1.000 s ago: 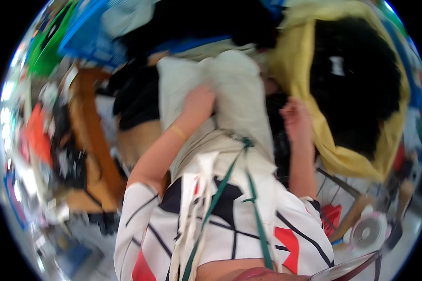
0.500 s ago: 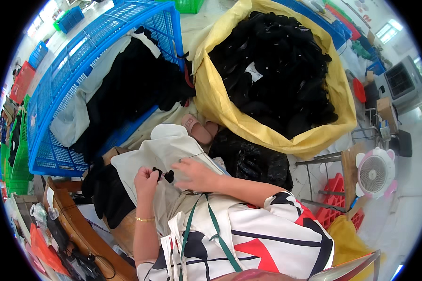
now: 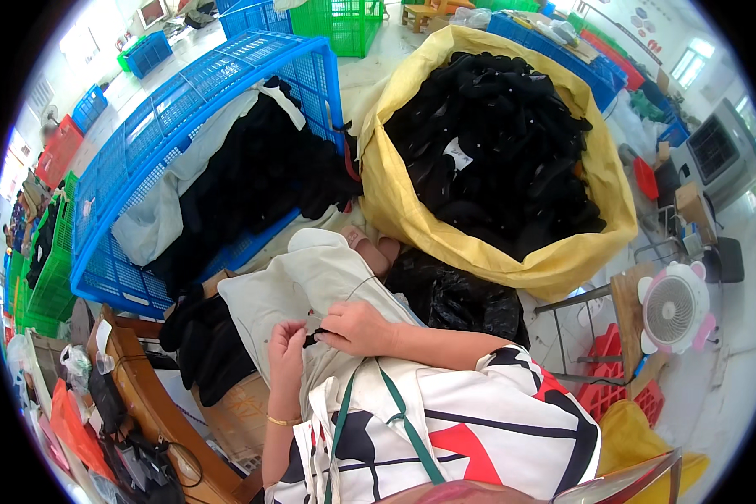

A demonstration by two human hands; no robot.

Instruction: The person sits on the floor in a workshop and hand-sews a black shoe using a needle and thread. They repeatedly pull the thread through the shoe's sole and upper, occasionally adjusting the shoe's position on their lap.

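Over my lap, covered by a whitish cloth (image 3: 265, 281), both hands meet at a small black fabric piece (image 3: 313, 338). My left hand (image 3: 286, 344) pinches one side of it between closed fingers. On the other side my right hand (image 3: 358, 328) has its fingers curled onto the piece. Most of the piece is hidden by the fingers, so its exact kind cannot be made out. A thin dark strand (image 3: 363, 286) arches above my right hand.
A yellow sack (image 3: 622, 202) full of black fabric pieces stands ahead on the right. Ahead on the left, a tipped blue crate (image 3: 92, 227) holds more black fabric. A black plastic bag (image 3: 458, 294) lies near the sack. A fan (image 3: 670, 309) stands at right, a wooden table (image 3: 134, 386) at left.
My right hand has moved from beside the black piece to close its fingers on it. The two hands are nearer together. The whole view has shifted slightly.
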